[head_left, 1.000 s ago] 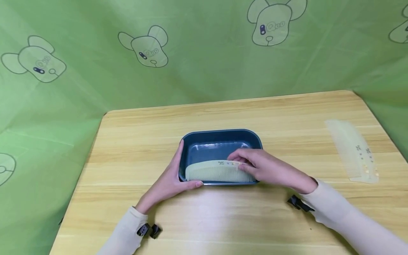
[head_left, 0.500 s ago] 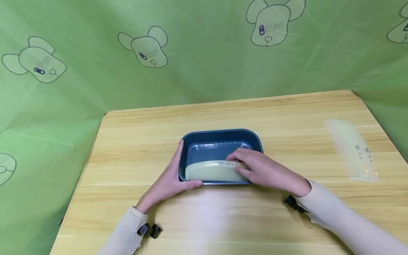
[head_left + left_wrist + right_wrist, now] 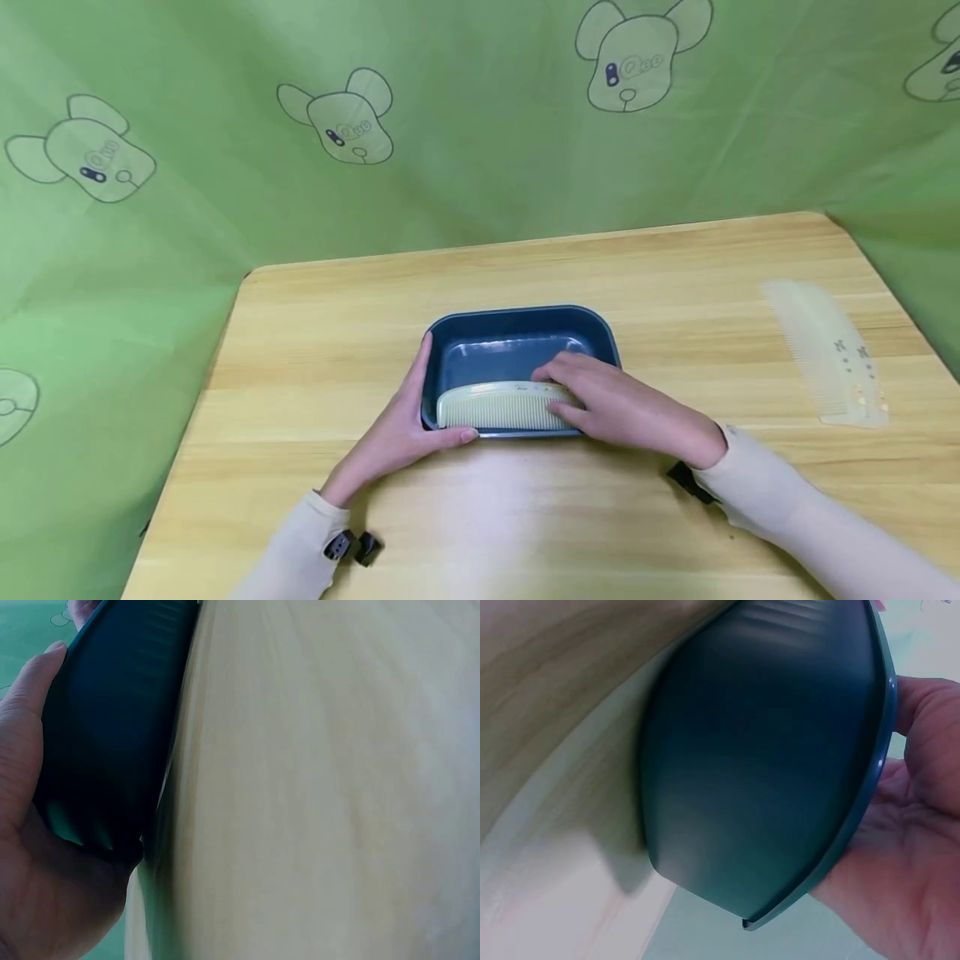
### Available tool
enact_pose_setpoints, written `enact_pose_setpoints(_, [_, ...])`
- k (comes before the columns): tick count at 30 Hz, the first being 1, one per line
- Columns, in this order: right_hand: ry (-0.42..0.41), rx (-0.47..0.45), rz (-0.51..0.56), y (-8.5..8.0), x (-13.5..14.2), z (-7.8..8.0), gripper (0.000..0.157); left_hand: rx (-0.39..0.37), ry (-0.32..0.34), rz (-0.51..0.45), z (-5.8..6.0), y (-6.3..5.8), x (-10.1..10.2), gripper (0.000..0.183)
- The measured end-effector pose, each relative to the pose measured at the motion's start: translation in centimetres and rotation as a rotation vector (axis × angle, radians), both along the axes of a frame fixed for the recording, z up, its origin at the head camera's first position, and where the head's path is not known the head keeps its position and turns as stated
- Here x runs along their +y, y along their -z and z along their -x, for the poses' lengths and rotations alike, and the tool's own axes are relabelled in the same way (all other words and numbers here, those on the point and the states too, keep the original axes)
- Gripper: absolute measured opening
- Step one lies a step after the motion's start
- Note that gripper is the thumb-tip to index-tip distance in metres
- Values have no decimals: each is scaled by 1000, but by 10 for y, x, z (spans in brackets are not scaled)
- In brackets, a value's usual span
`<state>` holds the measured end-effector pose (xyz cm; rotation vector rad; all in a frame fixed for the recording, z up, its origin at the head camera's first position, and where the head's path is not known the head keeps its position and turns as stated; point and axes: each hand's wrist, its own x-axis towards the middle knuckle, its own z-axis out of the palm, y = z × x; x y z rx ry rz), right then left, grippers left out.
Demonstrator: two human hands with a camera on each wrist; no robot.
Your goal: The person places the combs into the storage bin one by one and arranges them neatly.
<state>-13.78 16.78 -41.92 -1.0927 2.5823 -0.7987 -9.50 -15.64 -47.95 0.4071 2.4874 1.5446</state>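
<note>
A dark blue rectangular plastic box [image 3: 480, 362] stands on the wooden table. My left hand [image 3: 407, 423] grips its left end, thumb along the near rim and fingers on the outer left side. In the left wrist view, the thumb lies against the box wall [image 3: 112, 712]. Inside, along the near wall, a pale green comb [image 3: 491, 408] sits with its curved back up and teeth down. My right hand [image 3: 611, 402] pinches the comb's right end between thumb and fingers, covering that end. The right wrist view has the hand [image 3: 922, 817] beyond the box's rim.
Two pale translucent combs [image 3: 828, 358], partly overlapping, lie near the right side of the wooden table [image 3: 322, 333]. A green curtain [image 3: 480, 167] with printed cartoon heads hangs behind and at both sides. Black camera mounts [image 3: 352, 546] are on the wrists.
My right hand has slid a little to the left along the comb, covering more of its right end. The left hand and box stay in place.
</note>
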Motion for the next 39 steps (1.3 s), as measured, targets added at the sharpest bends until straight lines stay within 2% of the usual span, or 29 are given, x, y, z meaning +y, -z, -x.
enact_pose_setpoints(6, [75, -18, 66, -2, 1, -5, 38, 0, -7, 6, -2, -2, 0, 137])
enact_pose_setpoints(7, [90, -18, 85, -2, 1, -5, 38, -5, -6, 4, -3, -7, 1, 138])
enact_pose_setpoints(10, [128, -3, 144, -2, 3, -6, 37, -11, -6, 8, -4, -11, 1, 138])
enact_pose_setpoints(13, [163, 28, 201, -2, 6, -5, 36, -37, -9, -7, -6, -22, 4, 136])
enact_pose_setpoints(16, [198, 58, 249, -2, 13, -5, 36, -51, -13, -17, -7, -26, 5, 134])
enact_pose_setpoints(25, [302, 162, 333, -2, 40, -9, 35, -14, -13, 10, -1, -1, -1, 139])
enact_pose_setpoints(31, [374, 157, 375, -3, 61, -10, 37, 6, -4, 3, -1, 1, -3, 137])
enact_pose_setpoints(39, [496, 116, 406, 3, 92, -12, 48, 19, 3, 10, 1, 3, -2, 139])
